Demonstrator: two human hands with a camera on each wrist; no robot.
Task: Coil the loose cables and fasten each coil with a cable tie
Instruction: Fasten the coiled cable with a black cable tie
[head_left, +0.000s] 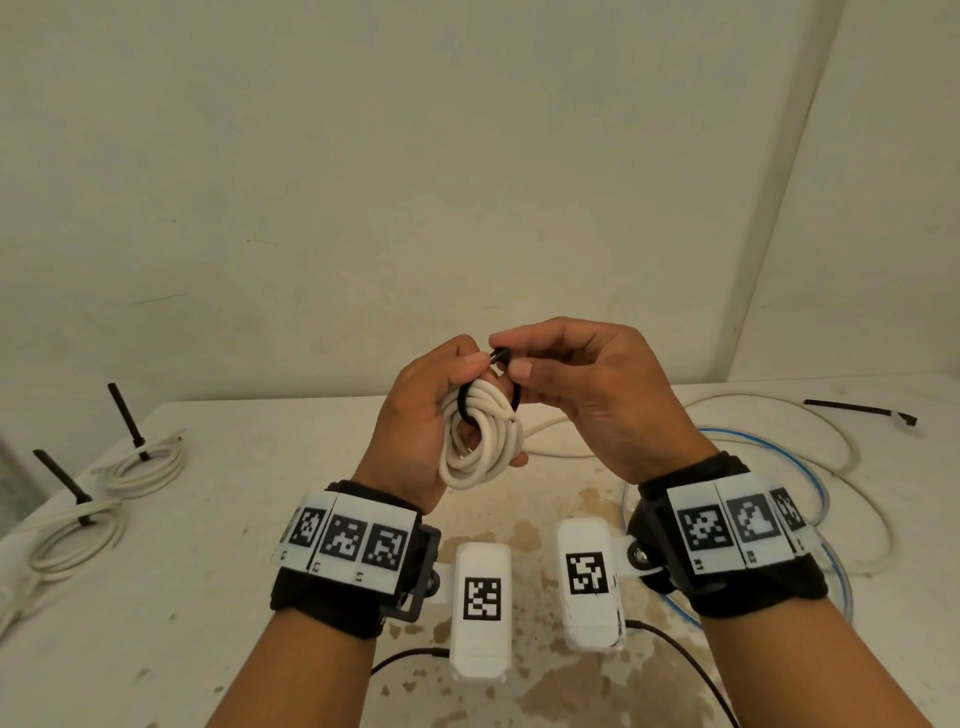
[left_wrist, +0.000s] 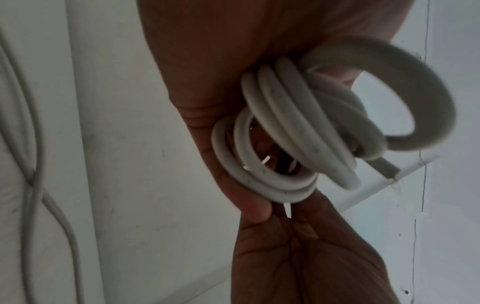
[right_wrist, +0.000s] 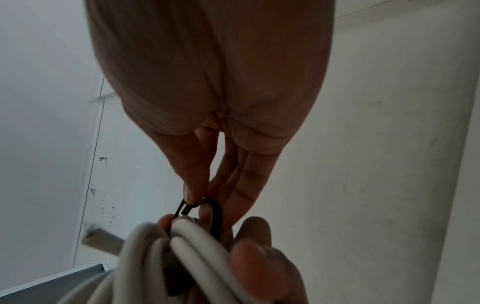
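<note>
I stand before a stained, off-white table (head_left: 156, 597) set into a corner of bare cream walls (head_left: 415, 156), scuffed and flatly, dimly lit.

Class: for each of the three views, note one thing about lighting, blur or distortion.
Head view: evenly lit and sharp, wide-angle bending of the table edge. Left wrist view: dim, the white cable coil smeared at its outer loop. Right wrist view: right hand backlit and dark, the nearest cable strands out of focus, the black cable tie fairly crisp.
</note>
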